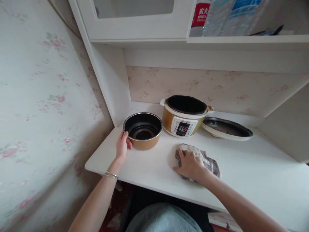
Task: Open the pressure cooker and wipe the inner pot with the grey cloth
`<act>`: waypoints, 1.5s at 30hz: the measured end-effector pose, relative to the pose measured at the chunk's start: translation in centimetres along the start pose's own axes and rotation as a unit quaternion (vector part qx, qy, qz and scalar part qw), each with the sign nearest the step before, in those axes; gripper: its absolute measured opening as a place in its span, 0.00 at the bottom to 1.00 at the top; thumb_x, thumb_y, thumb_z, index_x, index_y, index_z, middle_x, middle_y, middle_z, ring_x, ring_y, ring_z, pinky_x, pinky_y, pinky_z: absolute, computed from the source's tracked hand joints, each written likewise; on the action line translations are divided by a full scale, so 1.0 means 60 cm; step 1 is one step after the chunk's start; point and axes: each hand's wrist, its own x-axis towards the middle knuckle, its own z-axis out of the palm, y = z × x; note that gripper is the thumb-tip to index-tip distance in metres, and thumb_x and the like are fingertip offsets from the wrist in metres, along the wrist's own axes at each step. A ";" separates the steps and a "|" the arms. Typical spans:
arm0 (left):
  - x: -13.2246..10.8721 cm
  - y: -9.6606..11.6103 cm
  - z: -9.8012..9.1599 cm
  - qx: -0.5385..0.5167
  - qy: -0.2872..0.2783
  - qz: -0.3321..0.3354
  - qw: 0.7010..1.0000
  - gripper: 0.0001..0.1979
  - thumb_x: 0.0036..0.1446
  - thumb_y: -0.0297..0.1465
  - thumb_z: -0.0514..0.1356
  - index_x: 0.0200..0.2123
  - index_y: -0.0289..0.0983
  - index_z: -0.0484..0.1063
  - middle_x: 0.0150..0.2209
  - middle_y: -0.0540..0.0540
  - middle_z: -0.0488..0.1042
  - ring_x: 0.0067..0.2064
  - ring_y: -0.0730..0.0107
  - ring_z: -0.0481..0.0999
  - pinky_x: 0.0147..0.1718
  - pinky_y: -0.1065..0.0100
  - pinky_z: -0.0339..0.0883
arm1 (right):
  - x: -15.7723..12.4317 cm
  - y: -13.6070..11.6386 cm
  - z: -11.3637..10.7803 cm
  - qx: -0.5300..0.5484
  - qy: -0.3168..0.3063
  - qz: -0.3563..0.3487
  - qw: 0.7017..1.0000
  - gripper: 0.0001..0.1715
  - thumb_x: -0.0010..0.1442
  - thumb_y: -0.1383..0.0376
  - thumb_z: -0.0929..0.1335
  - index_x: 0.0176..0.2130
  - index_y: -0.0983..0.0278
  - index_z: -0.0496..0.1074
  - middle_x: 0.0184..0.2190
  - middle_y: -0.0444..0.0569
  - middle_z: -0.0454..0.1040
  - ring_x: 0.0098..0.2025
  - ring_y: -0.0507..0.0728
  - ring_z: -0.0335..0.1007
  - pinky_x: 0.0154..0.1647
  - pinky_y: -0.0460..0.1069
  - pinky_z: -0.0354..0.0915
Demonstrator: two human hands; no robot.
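Note:
At the left of the white tabletop stands a round pot (pixel 145 144), tan outside and black inside with a shiny rim. My left hand (pixel 122 145) grips its left rim, thumb at the top edge and fingers curled against the side. Further right, my right hand (pixel 190 164) lies spread on a folded grey-and-white checked cloth (pixel 212 167), pressing it on the table. Behind them is a gold and white electric pressure cooker (pixel 167 120) without its lid, its control panel facing me. The cooker's lid (pixel 227 129) rests upside down to its right.
The white tabletop (pixel 154 167) has its front edge close to my body. A cabinet (pixel 140 29) overhangs the back, with wrapped plastic bottles (pixel 231 17) on its open shelf at right. A side panel (pixel 106 77) and a flowered wall (pixel 53 96) bound the left.

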 end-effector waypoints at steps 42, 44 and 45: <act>0.068 0.051 -0.018 0.193 -0.030 -0.012 0.981 0.12 0.55 0.41 0.54 0.31 0.39 0.71 0.15 0.56 0.61 0.13 0.75 0.60 0.11 0.74 0.48 | 0.222 -0.268 -0.225 0.233 -0.046 -0.309 0.921 0.17 0.49 0.68 0.66 0.41 0.64 0.76 0.40 0.49 0.78 0.38 0.57 0.73 0.33 0.44 0.63; 0.083 0.058 -0.024 0.207 -0.027 -0.008 0.978 0.11 0.55 0.39 0.54 0.32 0.39 0.72 0.14 0.55 0.61 0.13 0.74 0.61 0.12 0.74 0.48 | 0.226 -0.261 -0.222 0.201 -0.098 -0.347 0.911 0.15 0.45 0.70 0.68 0.36 0.62 0.77 0.33 0.43 0.78 0.33 0.54 0.73 0.29 0.43 0.62; 0.090 0.061 -0.028 0.201 -0.027 -0.009 0.979 0.11 0.54 0.39 0.55 0.32 0.39 0.72 0.14 0.55 0.61 0.13 0.74 0.61 0.12 0.74 0.48 | 0.230 -0.253 -0.223 0.182 -0.122 -0.358 0.907 0.15 0.43 0.71 0.68 0.34 0.61 0.78 0.30 0.41 0.78 0.30 0.53 0.72 0.28 0.43 0.62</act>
